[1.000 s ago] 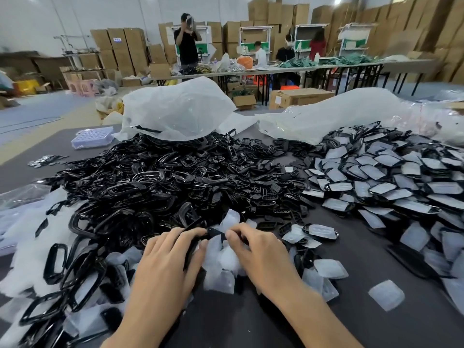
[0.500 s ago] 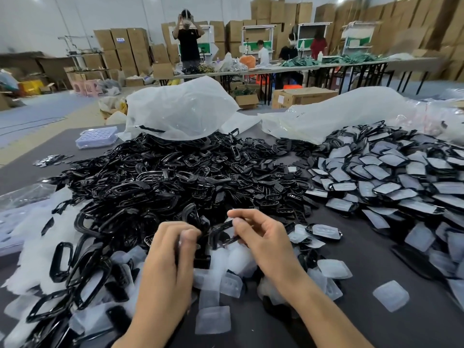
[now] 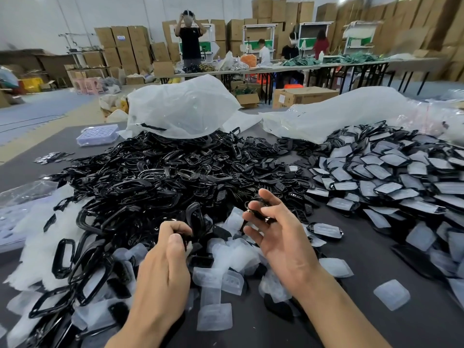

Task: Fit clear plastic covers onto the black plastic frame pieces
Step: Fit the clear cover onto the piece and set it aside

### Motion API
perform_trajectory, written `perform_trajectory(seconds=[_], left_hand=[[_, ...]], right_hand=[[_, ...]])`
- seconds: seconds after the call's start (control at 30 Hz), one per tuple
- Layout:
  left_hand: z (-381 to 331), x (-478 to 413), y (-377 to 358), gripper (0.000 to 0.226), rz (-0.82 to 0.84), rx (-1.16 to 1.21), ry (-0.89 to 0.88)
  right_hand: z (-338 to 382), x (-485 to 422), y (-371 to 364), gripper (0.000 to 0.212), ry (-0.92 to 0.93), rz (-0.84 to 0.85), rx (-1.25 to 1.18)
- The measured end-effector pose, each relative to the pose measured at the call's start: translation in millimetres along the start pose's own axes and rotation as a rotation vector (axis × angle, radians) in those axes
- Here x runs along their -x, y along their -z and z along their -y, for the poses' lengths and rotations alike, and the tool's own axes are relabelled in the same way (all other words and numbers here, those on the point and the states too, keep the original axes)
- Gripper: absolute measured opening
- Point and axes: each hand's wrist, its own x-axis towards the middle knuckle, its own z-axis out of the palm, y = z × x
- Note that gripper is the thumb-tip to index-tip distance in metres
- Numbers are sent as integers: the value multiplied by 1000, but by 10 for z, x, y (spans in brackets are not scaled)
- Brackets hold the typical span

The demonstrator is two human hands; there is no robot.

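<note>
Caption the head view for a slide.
Right hand pinches a black plastic frame piece; left hand grips a small black part beside the heap of bare black frames, clear-covered pieces piled right.

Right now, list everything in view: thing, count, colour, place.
frame pile: many, black, table centre.
covered frames: many, black and clear, table right.
loose covers: many, clear, by the hands.
white packing: heap, white, near left.
large bags: two, clear, behind the piles.
tray: one, clear, far left of table.
table: one, dark grey, under it all.
boxes: many, brown, back wall.
people: four, at far benches.
left hand: pinches a small black piece.
right hand: holds a black frame.
</note>
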Motion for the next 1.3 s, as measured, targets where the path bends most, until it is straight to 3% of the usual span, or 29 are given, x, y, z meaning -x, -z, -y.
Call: perform_trajectory(seconds=[0.1,0.2,0.43,0.7,0.9,1.07,1.2,1.3], left_hand=[[31,-13,-21,37,-5,-76,39],[25,-40,-55,54,23,-89,11],[-82,-79,-96,21,53,434,244],[-123,-90,-84,23,80,641,288],[-93,-71,-90,43,169,689,351],[-91,-94,-79,28,120,729,324],[-64,-98,-80,17,76,629,277],[-73,-83,-109,21,44,405,157]], right_hand=[[-17,-7,-22,27,-15,-10,45],[-68,-5,-46,28,-24,15,129],[-165,-2,-37,32,-11,71,356],[-176,2,-38,28,19,54,392],[-146,22,-52,21,49,11,421],[-141,21,-55,19,115,-22,518],[-163,23,-50,22,152,10,645],[-190,43,-62,28,138,65,691]])
